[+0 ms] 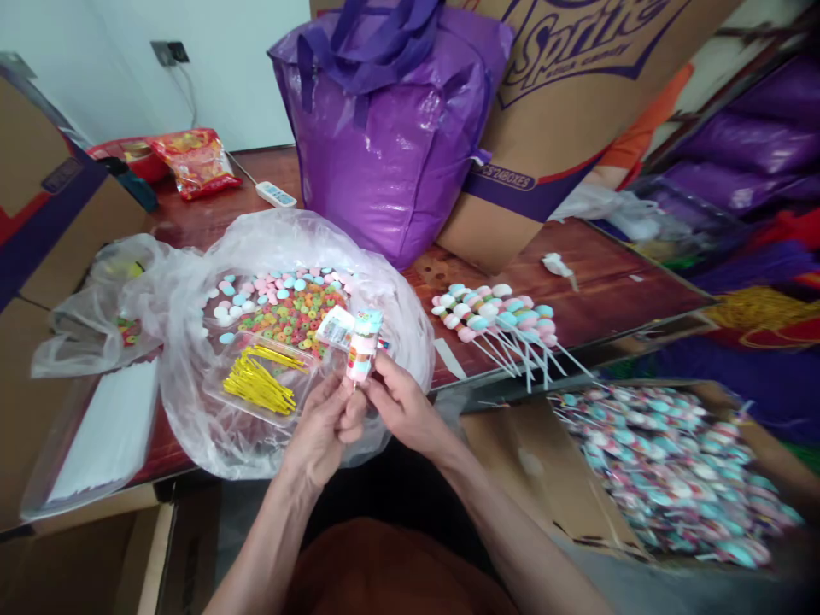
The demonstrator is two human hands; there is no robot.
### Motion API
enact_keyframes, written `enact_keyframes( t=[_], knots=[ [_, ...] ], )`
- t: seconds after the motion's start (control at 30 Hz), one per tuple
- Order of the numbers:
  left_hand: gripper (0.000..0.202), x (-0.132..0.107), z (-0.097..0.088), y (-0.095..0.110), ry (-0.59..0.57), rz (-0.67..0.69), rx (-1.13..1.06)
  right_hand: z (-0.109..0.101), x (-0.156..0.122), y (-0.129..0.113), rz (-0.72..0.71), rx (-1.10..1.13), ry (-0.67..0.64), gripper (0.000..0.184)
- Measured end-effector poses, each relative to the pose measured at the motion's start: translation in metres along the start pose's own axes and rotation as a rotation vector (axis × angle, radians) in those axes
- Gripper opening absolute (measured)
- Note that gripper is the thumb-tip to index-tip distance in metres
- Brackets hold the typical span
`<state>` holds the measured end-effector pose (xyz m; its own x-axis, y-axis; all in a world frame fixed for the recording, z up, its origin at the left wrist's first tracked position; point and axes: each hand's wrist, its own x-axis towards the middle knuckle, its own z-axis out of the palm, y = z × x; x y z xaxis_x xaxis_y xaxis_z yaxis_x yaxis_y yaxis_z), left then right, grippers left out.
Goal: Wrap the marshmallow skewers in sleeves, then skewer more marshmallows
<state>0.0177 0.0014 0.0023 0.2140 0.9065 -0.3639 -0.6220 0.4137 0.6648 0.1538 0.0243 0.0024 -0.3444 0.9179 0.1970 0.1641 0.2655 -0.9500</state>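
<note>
The candy stick (363,348), sleeved in a clear printed wrapper, is held upright over the near part of the table (606,286). Both hands are together and clamped on it: the left hand (328,417) pinches the foot of the wrapper, and the right hand (405,406) closes on the same spot from the 4 o'clock side. Whether a tie is already round the foot I cannot tell, since the fingertips cover it.

Clock places run from this candy stick. Just beyond the left hand, between 8 and 9 o'clock, yellow ties (260,384) lie in a clear tray (301,390). At 8 o'clock, farther out, is a stack of white sticks (112,427). Touching or just behind the candy stick, towards 10 o'clock, sits a printed packet (334,326), with ring candies (291,318) and then pastel discs (275,286) beyond it, all on the crumpled plastic bag (185,418).

As I judge it, this piece is threaded and sleeved, with its closing in hand or just finished. Between 2 and 3 o'clock, a pile of skewers (492,312), seemingly bare, looks left to wrap; at 4 o'clock, a cardboard box (535,457) holds many apparently finished pieces (679,478). Farthest, towards 12 o'clock, stands a purple bag (390,162)
</note>
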Motion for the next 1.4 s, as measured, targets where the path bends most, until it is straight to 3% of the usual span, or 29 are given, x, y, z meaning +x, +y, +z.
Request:
enact_keyframes(
  t=[0.13,0.23,0.33,0.43,0.53,0.63,0.77,0.9,1.0,1.1,1.2,1.3,1.4],
  knots=[
    [0.022,0.004,0.010,-0.020,0.204,0.414,0.342,0.002,-0.007,0.000,0.042,-0.240,0.177,0.008],
    [0.017,0.003,0.009,-0.026,0.188,0.470,0.495,-0.003,-0.008,-0.004,0.103,-0.182,0.174,0.007],
    [0.022,0.005,0.006,-0.024,0.153,0.392,0.428,-0.011,-0.008,-0.003,0.188,-0.043,0.115,0.007],
    [0.027,0.012,0.006,-0.018,0.113,0.188,0.177,-0.014,-0.014,0.002,0.192,-0.024,0.120,0.015],
    [0.034,0.018,0.010,-0.013,0.095,-0.020,-0.038,-0.013,-0.023,0.009,0.013,-0.224,0.243,0.024],
    [0.038,0.020,0.014,-0.013,0.106,-0.125,-0.159,-0.017,-0.029,0.015,-0.220,-0.512,0.280,0.033],
    [0.034,0.017,0.023,-0.013,0.160,-0.156,-0.176,-0.026,-0.029,0.019,-0.418,-0.801,0.314,0.030],
    [0.026,0.013,0.032,-0.015,0.153,-0.118,-0.129,-0.028,-0.028,0.018,-0.550,-0.927,0.359,0.024],
    [0.021,0.017,0.038,-0.023,0.166,-0.104,-0.077,-0.025,-0.027,0.021,-0.484,-0.950,0.415,0.024],
    [0.019,0.022,0.048,-0.033,0.164,-0.087,0.006,-0.025,-0.033,0.020,-0.311,-0.856,0.539,0.026],
    [0.036,0.024,0.059,-0.038,-0.049,-0.107,0.092,-0.032,-0.046,0.008,-0.107,-0.530,0.605,0.021],
    [0.053,0.024,0.062,-0.041,-0.154,0.023,0.234,-0.046,-0.060,-0.008,0.014,-0.253,0.608,0.015],
    [0.044,0.026,0.060,-0.050,-0.105,0.175,0.431,-0.056,-0.071,-0.020,0.015,-0.206,0.638,0.015]
  ],
)
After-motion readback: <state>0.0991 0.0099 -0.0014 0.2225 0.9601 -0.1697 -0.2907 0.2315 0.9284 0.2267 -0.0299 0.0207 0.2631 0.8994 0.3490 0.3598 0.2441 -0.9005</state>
